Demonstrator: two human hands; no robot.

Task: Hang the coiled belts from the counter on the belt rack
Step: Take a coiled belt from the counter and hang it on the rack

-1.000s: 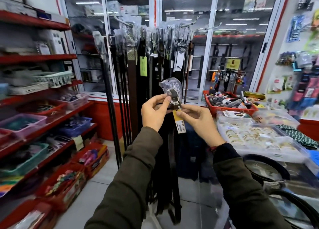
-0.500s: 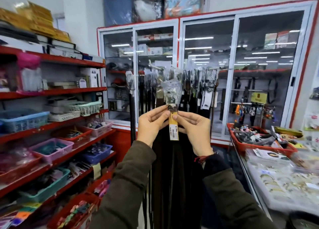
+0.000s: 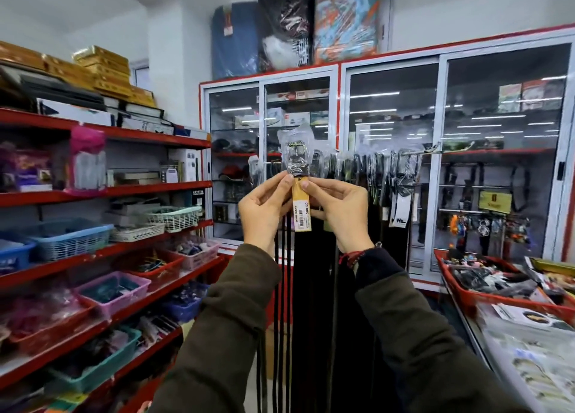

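I hold a black belt up at chest height by its top end. Its metal buckle is wrapped in clear plastic and stands above my fingers, and a yellow price tag hangs below them. My left hand pinches the belt from the left, my right hand from the right, fingertips nearly meeting. The strap drops straight down between my arms. Just behind it stands the belt rack, its hooks crowded with several hanging black belts in plastic. No coiled belts are in view.
Red shelves with plastic baskets run along the left. Glass-door cabinets fill the back wall. At the right, a counter carries a red tray of small goods and clear packets. A floor strip lies between shelves and rack.
Both hands have lifted the belt's buckle end higher, level with the rack's hooks. The view has tilted upward, so the counter has dropped toward the lower right.
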